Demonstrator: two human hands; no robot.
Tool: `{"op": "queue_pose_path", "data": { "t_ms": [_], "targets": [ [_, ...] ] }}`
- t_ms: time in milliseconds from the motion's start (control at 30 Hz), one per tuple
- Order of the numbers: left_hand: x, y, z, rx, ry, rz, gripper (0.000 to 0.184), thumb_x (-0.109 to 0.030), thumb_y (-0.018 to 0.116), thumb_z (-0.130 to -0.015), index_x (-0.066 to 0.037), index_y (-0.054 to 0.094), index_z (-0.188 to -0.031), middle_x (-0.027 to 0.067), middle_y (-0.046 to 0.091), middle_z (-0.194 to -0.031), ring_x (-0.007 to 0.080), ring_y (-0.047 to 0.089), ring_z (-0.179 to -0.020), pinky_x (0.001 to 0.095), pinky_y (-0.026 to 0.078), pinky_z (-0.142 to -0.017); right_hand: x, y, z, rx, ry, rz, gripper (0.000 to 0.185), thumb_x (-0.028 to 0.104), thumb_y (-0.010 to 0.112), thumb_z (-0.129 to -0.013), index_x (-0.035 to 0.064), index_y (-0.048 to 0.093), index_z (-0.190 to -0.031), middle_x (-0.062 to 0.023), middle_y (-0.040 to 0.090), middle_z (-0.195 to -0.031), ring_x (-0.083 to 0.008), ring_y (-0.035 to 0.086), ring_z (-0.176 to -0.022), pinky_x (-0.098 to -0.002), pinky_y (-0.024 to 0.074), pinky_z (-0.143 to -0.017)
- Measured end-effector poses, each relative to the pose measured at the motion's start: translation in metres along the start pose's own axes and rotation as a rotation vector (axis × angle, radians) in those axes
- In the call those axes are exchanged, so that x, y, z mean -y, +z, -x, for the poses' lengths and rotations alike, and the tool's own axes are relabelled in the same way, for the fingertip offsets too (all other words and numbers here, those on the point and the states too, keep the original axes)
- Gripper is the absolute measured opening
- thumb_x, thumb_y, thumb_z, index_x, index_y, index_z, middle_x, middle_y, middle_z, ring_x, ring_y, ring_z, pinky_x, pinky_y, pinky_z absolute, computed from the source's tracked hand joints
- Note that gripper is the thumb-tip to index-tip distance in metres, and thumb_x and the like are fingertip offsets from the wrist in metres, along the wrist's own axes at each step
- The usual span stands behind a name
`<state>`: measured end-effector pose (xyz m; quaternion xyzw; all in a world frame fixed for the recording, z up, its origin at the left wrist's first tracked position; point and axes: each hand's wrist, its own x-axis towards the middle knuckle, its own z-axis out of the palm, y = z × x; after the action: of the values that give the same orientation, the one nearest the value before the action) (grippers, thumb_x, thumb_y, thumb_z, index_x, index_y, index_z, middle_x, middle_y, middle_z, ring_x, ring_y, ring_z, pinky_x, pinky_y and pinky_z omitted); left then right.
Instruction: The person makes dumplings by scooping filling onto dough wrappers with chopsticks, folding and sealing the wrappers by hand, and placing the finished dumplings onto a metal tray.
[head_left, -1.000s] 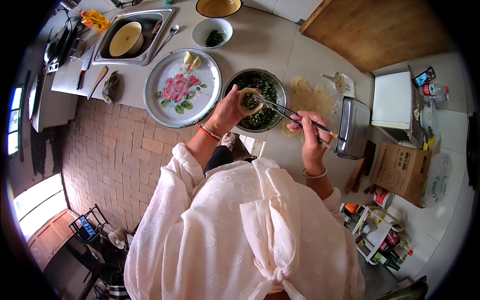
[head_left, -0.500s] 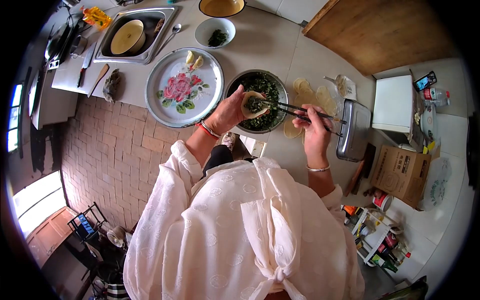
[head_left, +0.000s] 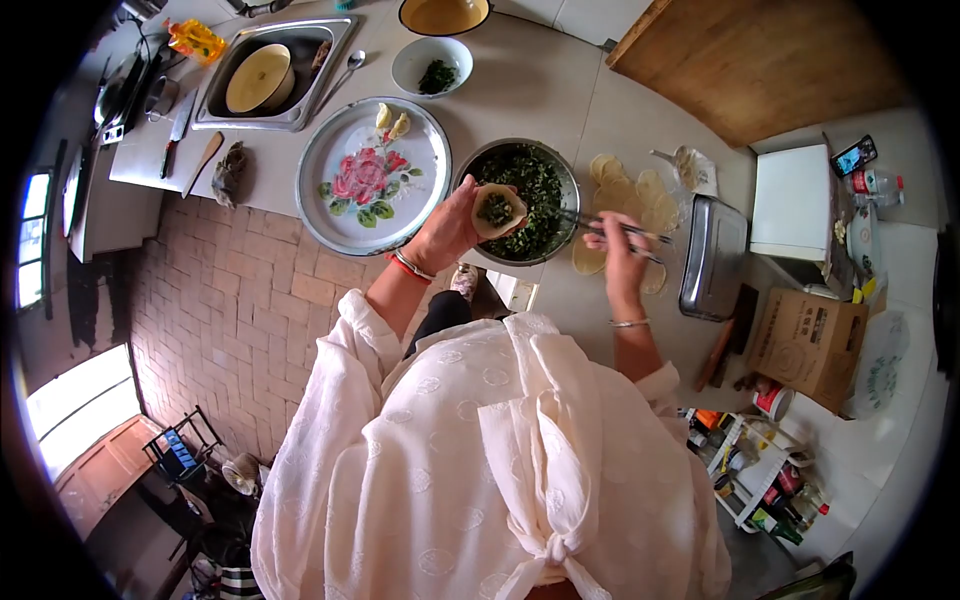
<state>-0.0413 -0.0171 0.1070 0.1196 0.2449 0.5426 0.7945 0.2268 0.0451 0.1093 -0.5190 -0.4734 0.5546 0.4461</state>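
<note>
My left hand [head_left: 447,232] is closed around a round dumpling wrapper [head_left: 512,219] with a heap of chopped green filling [head_left: 495,208] in its middle. Just behind it stands a metal bowl [head_left: 570,215] full of the same dark green filling. In my right hand [head_left: 618,252] I grip a pair of dark chopsticks [head_left: 637,231], slightly blurred, their tips pointing left over the bowl's right rim. Flat pale wrappers [head_left: 655,205] lie on the counter beyond that hand. A large flower-painted tray [head_left: 318,175], left of the bowl, carries a few folded dumplings [head_left: 399,125] near its far rim.
A white bowl [head_left: 405,70] with some greens stands behind the tray. Farther left are a sink [head_left: 215,105] holding a pot, a spoon [head_left: 345,75] and a knife [head_left: 177,130]. To the right sit a metal lidded box [head_left: 715,260] and a cardboard box [head_left: 810,345].
The chopsticks have drawn back to the right, out of the wrapper. The filling stays in the wrapper, which now faces up more openly in my left hand.
</note>
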Motion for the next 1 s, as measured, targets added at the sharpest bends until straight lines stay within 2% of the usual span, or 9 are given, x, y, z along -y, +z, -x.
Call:
{"op": "queue_pose_path", "data": {
  "t_ms": [100, 233, 333, 433, 533, 633, 733, 833, 1000],
  "targets": [
    [-0.001, 0.010, 0.004, 0.018, -0.019, -0.009, 0.066, -0.051, 0.033, -0.102, 0.005, 0.044, -0.136, 0.0185, 0.056, -0.129, 0.0315, 0.058, -0.118, 0.0397, 0.046, -0.105, -0.056, 0.006, -0.002, 0.029, 0.088, 0.085, 0.023, 0.021, 0.059, -0.098, -0.0005, 0.066, -0.098, -0.0053, 0.066, -0.080, -0.0109, 0.063, -0.058, -0.0227, 0.0517, -0.053],
    [-0.002, 0.034, 0.009, 0.025, 0.001, -0.007, 0.066, -0.051, 0.033, -0.102, 0.005, 0.043, -0.136, 0.0188, 0.057, -0.128, 0.0331, 0.058, -0.118, 0.0388, 0.047, -0.104, -0.083, 0.005, -0.015, -0.128, 0.084, -0.065, 0.022, 0.023, 0.067, -0.093, 0.0014, 0.065, -0.094, -0.0021, 0.060, -0.068, -0.0085, 0.052, -0.044, -0.0227, 0.0410, -0.041],
    [0.000, 0.045, 0.009, 0.011, -0.008, 0.006, 0.066, -0.051, 0.032, -0.103, 0.004, 0.044, -0.136, 0.0193, 0.057, -0.128, 0.0337, 0.058, -0.118, 0.0388, 0.047, -0.103, -0.062, -0.008, -0.003, -0.016, 0.337, -0.032, 0.020, 0.021, 0.070, -0.089, 0.0034, 0.061, -0.089, -0.0014, 0.057, -0.066, -0.0068, 0.049, -0.044, -0.0225, 0.0375, -0.039],
    [0.003, 0.048, 0.011, 0.031, -0.002, -0.015, 0.066, -0.052, 0.032, -0.102, 0.004, 0.044, -0.136, 0.0195, 0.056, -0.129, 0.0335, 0.058, -0.118, 0.0388, 0.048, -0.103, -0.057, -0.030, 0.011, 0.229, 0.366, -0.121, 0.021, 0.018, 0.072, -0.086, 0.0042, 0.057, -0.086, -0.0008, 0.055, -0.063, -0.0065, 0.046, -0.044, -0.0226, 0.0354, -0.038],
    [0.007, 0.052, 0.009, 0.041, -0.034, -0.002, 0.066, -0.052, 0.032, -0.103, 0.003, 0.045, -0.136, 0.0192, 0.056, -0.130, 0.0333, 0.059, -0.118, 0.0390, 0.048, -0.103, -0.031, -0.029, 0.041, 0.155, 0.327, 0.147, 0.018, 0.013, 0.072, -0.085, 0.0040, 0.057, -0.090, 0.0002, 0.056, -0.066, -0.0064, 0.050, -0.049, -0.0223, 0.0380, -0.042],
    [0.013, 0.059, 0.008, 0.077, -0.068, -0.041, 0.065, -0.052, 0.030, -0.103, 0.002, 0.045, -0.136, 0.0180, 0.056, -0.130, 0.0307, 0.058, -0.119, 0.0396, 0.048, -0.103, 0.015, -0.006, 0.066, 0.214, -0.366, 0.437, 0.022, 0.010, 0.074, -0.082, 0.0055, 0.059, -0.098, -0.0020, 0.059, -0.081, -0.0117, 0.058, -0.063, -0.0260, 0.0461, -0.052],
    [0.023, 0.064, 0.004, 0.025, -0.088, -0.052, 0.067, -0.052, 0.030, -0.103, 0.003, 0.042, -0.139, 0.0154, 0.054, -0.134, 0.0264, 0.055, -0.123, 0.0385, 0.046, -0.104, 0.075, 0.017, 0.069, 0.283, -0.934, 0.691, 0.028, 0.007, 0.074, -0.079, 0.0087, 0.061, -0.104, -0.0039, 0.058, -0.098, -0.0183, 0.061, -0.079, -0.0312, 0.0511, -0.065],
    [0.025, 0.072, 0.007, 0.132, -0.116, -0.063, 0.066, -0.051, 0.028, -0.104, 0.001, 0.042, -0.140, 0.0136, 0.053, -0.134, 0.0230, 0.054, -0.124, 0.0383, 0.045, -0.106, 0.078, 0.018, 0.063, 0.362, -1.042, 0.798, 0.033, 0.006, 0.076, -0.075, 0.0093, 0.062, -0.105, -0.0060, 0.056, -0.105, -0.0228, 0.062, -0.084, -0.0350, 0.0525, -0.070],
    [0.030, 0.079, 0.015, 0.113, -0.093, -0.153, 0.061, -0.047, 0.028, -0.105, 0.002, 0.042, -0.139, 0.0122, 0.054, -0.132, 0.0215, 0.055, -0.122, 0.0390, 0.044, -0.107, 0.069, 0.013, 0.055, 0.403, -1.133, 0.820, 0.026, 0.007, 0.074, -0.078, 0.0074, 0.061, -0.100, -0.0050, 0.057, -0.097, -0.0214, 0.061, -0.081, -0.0338, 0.0520, -0.068]
  ]
}}
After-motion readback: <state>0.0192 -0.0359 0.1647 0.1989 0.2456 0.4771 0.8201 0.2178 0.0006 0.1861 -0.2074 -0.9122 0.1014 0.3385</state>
